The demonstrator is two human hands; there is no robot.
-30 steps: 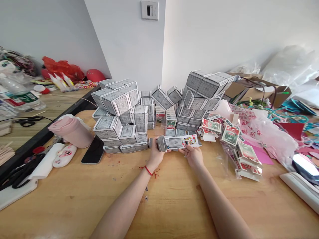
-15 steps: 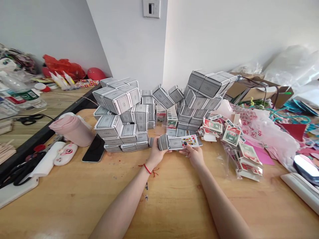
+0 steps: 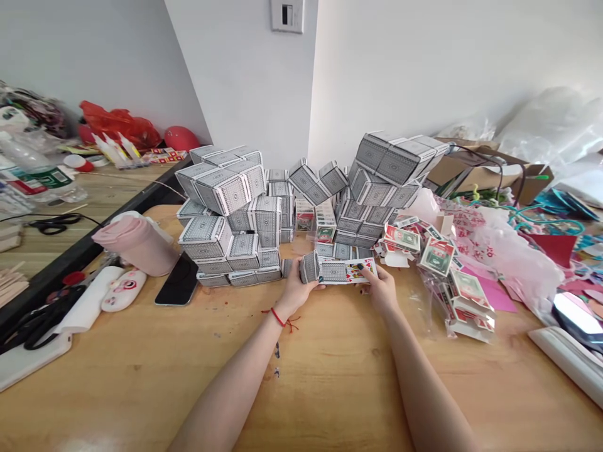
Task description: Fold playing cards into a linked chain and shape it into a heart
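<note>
My left hand (image 3: pixel 296 290), with a red string at the wrist, is closed around a small block folded from playing cards (image 3: pixel 309 266). From the block a strip of cards extends to the right: a grey-backed card (image 3: pixel 333 272), then a face-up picture card (image 3: pixel 354 274). My right hand (image 3: pixel 383 291) pinches the strip's right end, its thumb with a dark nail lying on top. Just behind the strip lies a row of grey-backed card blocks (image 3: pixel 341 251). How the cards join inside the block is hidden by my left fingers.
Stacked card blocks stand at left (image 3: pixel 245 242) and right (image 3: pixel 374 188). Opened card boxes (image 3: pixel 438 256) and pink-printed plastic bags (image 3: pixel 490 235) lie to the right. A black phone (image 3: pixel 176 282) and a pink cup (image 3: pixel 141 245) sit at left. Bare wood (image 3: pixel 325 370) shows in front.
My right hand has slid a little to the right along the cards, and its thumb has moved toward their right end. My left hand still holds the block in nearly the same spot.
</note>
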